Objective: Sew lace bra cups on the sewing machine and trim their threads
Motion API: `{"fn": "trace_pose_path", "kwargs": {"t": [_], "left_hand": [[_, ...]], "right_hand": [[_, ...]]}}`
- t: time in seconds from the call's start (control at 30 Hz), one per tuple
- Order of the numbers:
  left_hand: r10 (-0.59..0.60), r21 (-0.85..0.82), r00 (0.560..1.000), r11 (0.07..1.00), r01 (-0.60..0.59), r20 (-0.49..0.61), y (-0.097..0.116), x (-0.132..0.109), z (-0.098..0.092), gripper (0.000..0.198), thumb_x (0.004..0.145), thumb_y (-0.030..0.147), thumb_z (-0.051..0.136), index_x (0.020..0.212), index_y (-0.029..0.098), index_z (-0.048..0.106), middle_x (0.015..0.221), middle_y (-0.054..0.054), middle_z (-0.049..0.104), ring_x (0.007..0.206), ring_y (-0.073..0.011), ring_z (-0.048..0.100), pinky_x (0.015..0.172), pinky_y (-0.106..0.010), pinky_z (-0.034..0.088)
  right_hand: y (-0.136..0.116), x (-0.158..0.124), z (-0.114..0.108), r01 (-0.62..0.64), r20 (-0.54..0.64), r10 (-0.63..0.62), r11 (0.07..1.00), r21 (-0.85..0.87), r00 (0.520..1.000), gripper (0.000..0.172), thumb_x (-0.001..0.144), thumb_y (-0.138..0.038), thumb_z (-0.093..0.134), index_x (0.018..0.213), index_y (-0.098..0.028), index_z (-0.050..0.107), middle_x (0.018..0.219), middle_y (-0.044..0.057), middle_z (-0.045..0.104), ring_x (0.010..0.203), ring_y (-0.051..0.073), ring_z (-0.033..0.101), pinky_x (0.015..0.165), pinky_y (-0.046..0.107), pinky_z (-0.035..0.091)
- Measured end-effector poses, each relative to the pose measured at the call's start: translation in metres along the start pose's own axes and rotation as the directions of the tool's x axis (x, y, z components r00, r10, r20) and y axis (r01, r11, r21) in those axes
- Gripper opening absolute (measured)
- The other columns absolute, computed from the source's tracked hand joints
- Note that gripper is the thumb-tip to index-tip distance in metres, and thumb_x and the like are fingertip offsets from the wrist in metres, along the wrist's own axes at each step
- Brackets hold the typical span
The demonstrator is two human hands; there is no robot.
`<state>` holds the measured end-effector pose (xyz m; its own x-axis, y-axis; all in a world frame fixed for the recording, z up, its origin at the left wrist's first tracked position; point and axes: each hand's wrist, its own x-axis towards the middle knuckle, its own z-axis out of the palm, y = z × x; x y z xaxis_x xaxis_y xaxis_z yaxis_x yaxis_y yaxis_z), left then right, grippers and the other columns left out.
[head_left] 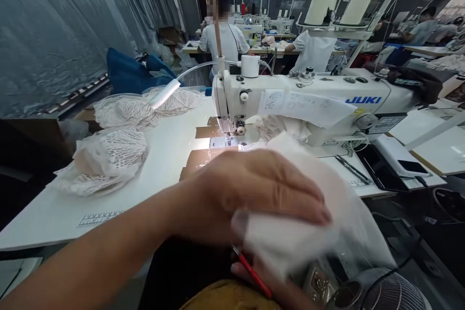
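Left hand (pixel 259 184): palm down, fingers closed over pale cloth (pixel 341 203), thumb beneath. Motion blurs the lower fold; I read it as a pinch. Right hand (pixel 286 290): low, just under the left, partly behind the cloth, apparently gripping a red tool (pixel 252 273); I cannot make out each finger.

Cloth runs out to the right of the left hand, one end up by the machine (pixel 286 99), the other hanging toward my lap side. Looks light, limp, thin; I judge it likely to slide and crease, and easy to snag. I'd take it near an edge, flat between thumb and fingers, metal tip kept off it.

Ahead of the left hand: needle plate (pixel 218 143), with brown card (pixel 198 159) on the near side. The machine head limits reach there; I'd keep fingers low.

Left of the hands, white table (pixel 163 155) stretches to lace (pixel 109 160); sideways room lies that way. Front edge passes under the left forearm, so the cloth can drop over it.

Right, farther out: tweezers (pixel 352 169), white box (pixel 399 155). Below those, a fan (pixel 392 290), near the cloth's hanging corner; I'd steer wide.
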<state>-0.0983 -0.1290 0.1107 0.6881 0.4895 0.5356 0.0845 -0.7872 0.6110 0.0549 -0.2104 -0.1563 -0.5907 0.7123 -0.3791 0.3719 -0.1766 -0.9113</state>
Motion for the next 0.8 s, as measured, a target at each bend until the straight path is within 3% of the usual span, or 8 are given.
{"fn": "trace_pose_path", "kwargs": {"t": [0.1,0.17,0.23,0.37,0.43,0.57,0.7,0.8], "left_hand": [[0.062,-0.003,0.998,0.998,-0.062,-0.006,-0.05,0.013,0.002,0.022,0.087,0.022,0.065,0.108,0.022,0.072,0.107,-0.008,0.073,0.105,-0.0238,0.067,0.097,-0.04,0.053],[-0.02,0.07,1.0,0.997,0.019,0.01,-0.084,0.004,0.008,0.022,0.087,0.02,0.062,0.108,0.02,0.071,0.112,-0.011,0.071,0.11,-0.0241,0.065,0.098,-0.041,0.053],[-0.15,0.181,0.98,0.975,0.126,0.129,-0.108,-0.009,0.012,0.022,0.087,0.018,0.06,0.106,0.02,0.07,0.129,-0.012,0.062,0.126,-0.0259,0.053,0.104,-0.043,0.047],[-0.402,0.281,0.848,0.907,0.316,0.344,-0.112,-0.014,0.008,0.038,0.079,0.043,0.071,0.11,0.022,0.067,0.155,-0.01,0.031,0.139,-0.0329,0.036,0.106,-0.044,0.043],[-0.464,0.275,0.805,0.882,0.382,0.37,-0.107,-0.005,0.007,0.034,0.085,0.052,0.062,0.101,0.023,0.069,0.155,-0.006,0.032,0.138,-0.0323,0.038,0.103,-0.044,0.045],[-0.436,0.331,0.858,0.879,0.343,0.271,-0.119,0.004,0.027,0.033,0.092,0.044,0.053,0.075,0.017,0.062,0.137,-0.011,0.055,0.128,-0.0314,0.048,0.098,-0.043,0.045],[-0.38,0.439,0.918,0.849,0.295,0.118,-0.139,-0.007,0.055,0.039,0.087,0.042,0.059,0.118,0.017,0.056,0.132,-0.013,0.056,0.125,-0.0309,0.047,0.105,-0.048,0.036],[-0.334,0.463,0.932,0.854,0.237,0.14,-0.139,-0.014,0.058,0.045,0.09,0.041,0.054,0.13,0.02,0.051,0.134,-0.012,0.054,0.127,-0.0301,0.045,0.108,-0.048,0.033]], "right_hand": [[0.001,-0.002,-0.006,0.099,-0.006,-0.099,0.991,0.085,0.995,0.038,0.078,-0.05,0.068,0.088,-0.014,0.067,0.066,-0.004,0.055,0.062,0.011,0.05,0.057,0.022,0.04],[0.004,-0.002,-0.008,0.154,-0.031,-0.151,0.971,0.184,0.988,0.043,0.074,-0.056,0.068,0.086,-0.015,0.067,0.064,-0.004,0.05,0.06,0.01,0.043,0.054,0.022,0.035],[0.006,-0.001,-0.01,0.167,-0.034,-0.164,0.952,0.256,0.986,0.045,0.073,-0.059,0.067,0.084,-0.016,0.066,0.065,-0.003,0.05,0.06,0.01,0.041,0.054,0.022,0.033],[0.01,0.004,-0.01,0.153,0.017,-0.165,0.942,0.299,0.986,0.042,0.073,-0.057,0.068,0.083,-0.016,0.065,0.064,-0.004,0.048,0.058,0.009,0.039,0.054,0.021,0.032],[0.01,0.006,-0.011,0.139,0.034,-0.156,0.942,0.304,0.987,0.039,0.074,-0.054,0.069,0.084,-0.017,0.065,0.063,-0.005,0.047,0.058,0.009,0.038,0.054,0.022,0.032],[0.008,0.009,-0.012,0.112,0.036,-0.128,0.951,0.287,0.991,0.038,0.073,-0.052,0.07,0.084,-0.016,0.067,0.061,-0.005,0.046,0.059,0.01,0.039,0.054,0.021,0.034],[0.009,0.01,-0.012,0.149,-0.022,-0.149,0.959,0.242,0.989,0.041,0.071,-0.055,0.07,0.083,-0.016,0.068,0.062,-0.003,0.048,0.06,0.011,0.041,0.052,0.021,0.034],[0.01,0.01,-0.011,0.15,-0.015,-0.15,0.961,0.232,0.989,0.041,0.072,-0.055,0.069,0.084,-0.015,0.068,0.062,-0.003,0.047,0.059,0.011,0.04,0.052,0.021,0.033]]}}
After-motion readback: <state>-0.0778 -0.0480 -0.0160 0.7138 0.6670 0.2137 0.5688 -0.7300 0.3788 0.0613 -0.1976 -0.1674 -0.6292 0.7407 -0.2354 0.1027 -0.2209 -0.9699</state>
